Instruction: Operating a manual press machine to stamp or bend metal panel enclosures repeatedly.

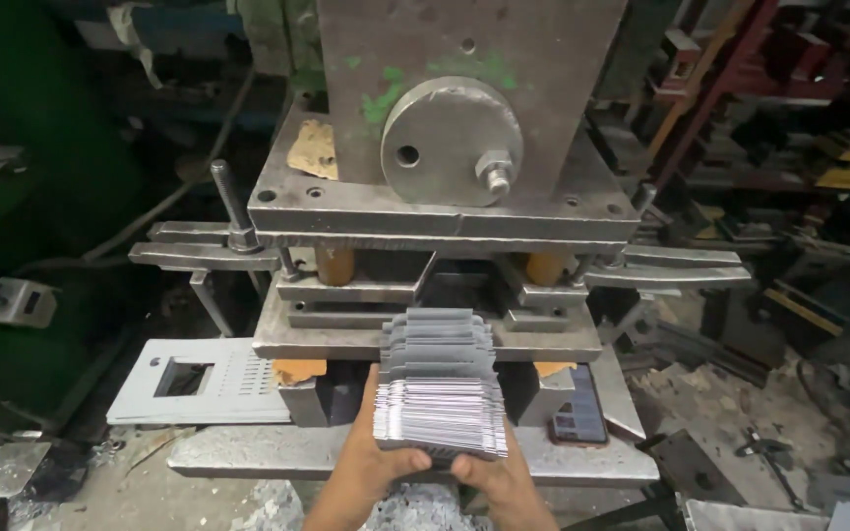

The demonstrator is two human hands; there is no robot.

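Two bare hands grip one thick stack of thin, flat, grey stamped sheet-metal blanks (440, 383), which lies tilted against the front of the heavy grey steel press die (425, 329) and reaches from the die opening down toward the grey steel bed plate (248, 452). The left hand (378, 457) closes on the stack's lower left corner, thumb laid over the top sheets and fingers hidden beneath. The right hand (489, 472) clasps the lower right edge in the same manner (only its thumb and knuckles show). The far end of the stack sits just in front of the gap between the upper die block (445, 211) and the lower one.

Hazards, as judged from this position:
- The blanks are loose and fanned at the near edge; an uneven squeeze could let the middle sheets slide out and spill onto the bed.
- The cut edges look sharp, and bare palms pressed against them risk a cut if the stack shifts.
- The stack's far end lies close to the die opening, so pushing forward could bring fingers near a pinch point.
- A dark-screened mobile phone (577, 418) rests just right of the stack; falling sheets could strike it.

A perforated pale grey metal panel (199, 379) lies at the left, well apart from both hands.
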